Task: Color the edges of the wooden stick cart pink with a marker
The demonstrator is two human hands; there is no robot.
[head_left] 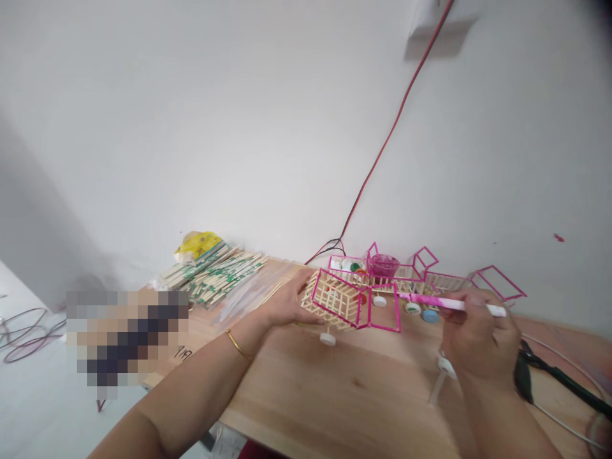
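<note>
My left hand is closed around the back of a small cart built from thin wooden sticks, above the table. The cart's top edges and open front frame are pink, and a white cap wheel shows beneath its bare-wood lattice. In my right hand is a paintbrush, white-handled and smeared with pink. Its tip is at the upper right corner of the front frame; whether it touches is hard to tell. Behind the cart stands a cup of pink paint.
More pink-edged stick carts with cap wheels line the wall. Wrapped chopsticks and a yellow bag lie at the left. A black cable crosses the right side, and a red-black wire runs down the wall.
</note>
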